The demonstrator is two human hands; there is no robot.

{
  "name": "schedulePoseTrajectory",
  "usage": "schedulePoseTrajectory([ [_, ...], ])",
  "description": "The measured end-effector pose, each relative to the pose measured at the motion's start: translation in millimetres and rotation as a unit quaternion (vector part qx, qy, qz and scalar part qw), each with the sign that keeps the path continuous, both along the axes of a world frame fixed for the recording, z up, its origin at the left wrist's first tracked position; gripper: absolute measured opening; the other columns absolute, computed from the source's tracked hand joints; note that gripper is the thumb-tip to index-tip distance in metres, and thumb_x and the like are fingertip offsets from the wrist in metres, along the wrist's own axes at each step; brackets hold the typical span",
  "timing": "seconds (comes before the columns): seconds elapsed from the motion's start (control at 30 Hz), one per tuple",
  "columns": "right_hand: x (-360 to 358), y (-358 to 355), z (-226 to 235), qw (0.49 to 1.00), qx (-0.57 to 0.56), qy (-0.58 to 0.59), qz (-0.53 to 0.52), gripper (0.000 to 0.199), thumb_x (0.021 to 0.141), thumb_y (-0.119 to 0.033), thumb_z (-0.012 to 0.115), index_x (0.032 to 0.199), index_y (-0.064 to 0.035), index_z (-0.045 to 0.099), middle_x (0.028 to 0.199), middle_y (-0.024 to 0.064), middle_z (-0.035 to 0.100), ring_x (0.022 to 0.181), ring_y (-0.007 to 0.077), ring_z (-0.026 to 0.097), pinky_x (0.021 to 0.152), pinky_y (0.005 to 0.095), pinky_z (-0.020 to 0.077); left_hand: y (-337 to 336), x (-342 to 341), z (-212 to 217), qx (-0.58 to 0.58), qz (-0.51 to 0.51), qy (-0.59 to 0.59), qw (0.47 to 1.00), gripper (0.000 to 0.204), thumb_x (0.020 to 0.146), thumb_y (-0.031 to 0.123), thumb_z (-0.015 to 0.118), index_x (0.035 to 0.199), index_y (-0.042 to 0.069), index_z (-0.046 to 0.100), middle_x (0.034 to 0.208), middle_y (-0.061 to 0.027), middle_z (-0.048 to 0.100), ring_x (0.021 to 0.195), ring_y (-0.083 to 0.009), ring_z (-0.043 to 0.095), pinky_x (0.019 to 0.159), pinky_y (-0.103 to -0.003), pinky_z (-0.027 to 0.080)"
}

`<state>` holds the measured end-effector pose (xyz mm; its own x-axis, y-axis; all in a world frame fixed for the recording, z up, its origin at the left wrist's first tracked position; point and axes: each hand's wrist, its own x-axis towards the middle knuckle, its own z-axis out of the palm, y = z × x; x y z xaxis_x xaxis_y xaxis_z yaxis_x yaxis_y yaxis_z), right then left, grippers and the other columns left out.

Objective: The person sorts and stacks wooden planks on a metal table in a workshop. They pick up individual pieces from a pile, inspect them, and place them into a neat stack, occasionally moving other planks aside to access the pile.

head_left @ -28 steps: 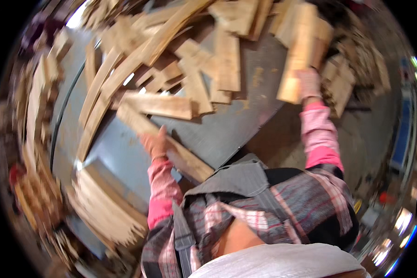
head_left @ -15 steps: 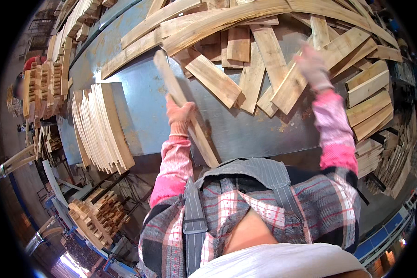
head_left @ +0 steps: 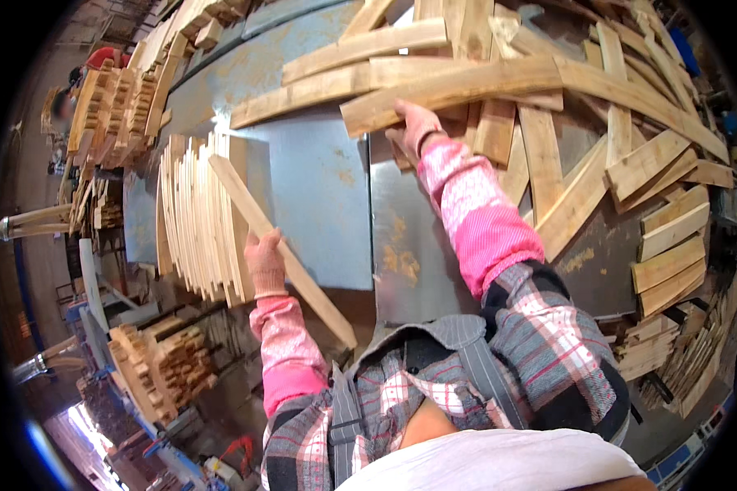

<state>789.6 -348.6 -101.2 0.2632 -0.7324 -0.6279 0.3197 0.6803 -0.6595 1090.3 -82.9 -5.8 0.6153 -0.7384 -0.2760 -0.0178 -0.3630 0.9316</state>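
My left hand [head_left: 265,262], in a knitted glove, is closed around a narrow wooden board [head_left: 313,296]. That board slants from the near edge of the metal table up to the stack of boards on edge [head_left: 201,217], its far end overlapping the stack. My right hand [head_left: 418,128], also gloved, reaches over the loose pile with its fingers wrapped at the left end of a long, slightly curved plank [head_left: 483,85]. Part of those fingers is hidden under the plank. Several shorter boards [head_left: 540,151] fan out beneath and beside it.
The metal table [head_left: 315,204] has a seam and sawdust patches. More boards [head_left: 671,245] lie stacked at the right edge. Stacked timber [head_left: 110,123] stands at far left, near a person in red [head_left: 106,57]. Another wood pile [head_left: 155,368] sits low on the left.
My right hand has left a board on the right and moved left to the long plank's end. My left hand has carried its board left, to the stack. The view has shifted.
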Motion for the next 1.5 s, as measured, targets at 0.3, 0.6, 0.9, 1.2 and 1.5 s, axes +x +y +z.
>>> schedulePoseTrajectory([
  [0.3,16.0,173.5,36.5,0.996,-0.055,0.064,-0.008,0.038,0.085,-0.020,0.074,0.116,0.0022,0.071,0.102,0.0069,0.073,0.093,0.0207,0.068,0.085,0.0336,0.0542,-78.7,123.1,-63.5,0.223,-0.086,-0.258,0.936,0.032,0.086,0.013,0.060,0.113,-0.005,0.064,0.101,-0.0213,0.072,0.091,-0.0331,0.071,0.086,-0.040,0.056],
  [0.6,-207.2,-109.1,217.4,0.750,-0.281,0.587,-0.113,0.039,0.094,-0.037,0.068,0.113,-0.0031,0.071,0.098,0.0177,0.075,0.092,0.0290,0.072,0.081,0.0397,0.0554,-92.9,221.1,-112.1,0.201,-0.198,-0.542,0.791,0.053,0.088,0.021,0.065,0.135,-0.002,0.056,0.128,-0.0263,0.063,0.115,-0.0457,0.063,0.098,-0.050,0.053],
  [0.9,61.7,-147.9,131.6,0.570,-0.451,0.634,0.262,0.055,0.084,-0.034,0.075,0.127,-0.0027,0.062,0.112,0.0196,0.072,0.108,0.0320,0.068,0.090,0.0435,0.0524,-52.6,211.5,-100.9,0.177,-0.191,-0.636,0.726,0.051,0.091,0.024,0.064,0.140,0.011,0.058,0.129,-0.0167,0.062,0.116,-0.0381,0.060,0.098,-0.050,0.049],
  [1.2,216.8,-135.7,25.3,0.474,-0.334,0.656,0.483,0.059,0.075,-0.029,0.078,0.121,0.0030,0.062,0.110,0.0239,0.071,0.099,0.0356,0.072,0.082,0.0475,0.0551,-76.6,198.7,-87.1,0.191,-0.188,-0.576,0.773,0.054,0.088,0.022,0.064,0.139,0.004,0.059,0.134,-0.0204,0.058,0.117,-0.0394,0.058,0.101,-0.050,0.047],
  [1.5,217.9,44.7,44.6,0.805,-0.130,0.300,0.494,0.079,0.076,-0.052,0.078,0.131,0.0010,0.060,0.099,0.0228,0.073,0.091,0.0329,0.073,0.080,0.0415,0.0570,-144.7,93.5,-76.7,0.162,-0.148,-0.132,0.967,0.061,0.087,0.040,0.076,0.128,-0.002,0.059,0.116,-0.0275,0.067,0.106,-0.0450,0.066,0.091,-0.047,0.052],
])
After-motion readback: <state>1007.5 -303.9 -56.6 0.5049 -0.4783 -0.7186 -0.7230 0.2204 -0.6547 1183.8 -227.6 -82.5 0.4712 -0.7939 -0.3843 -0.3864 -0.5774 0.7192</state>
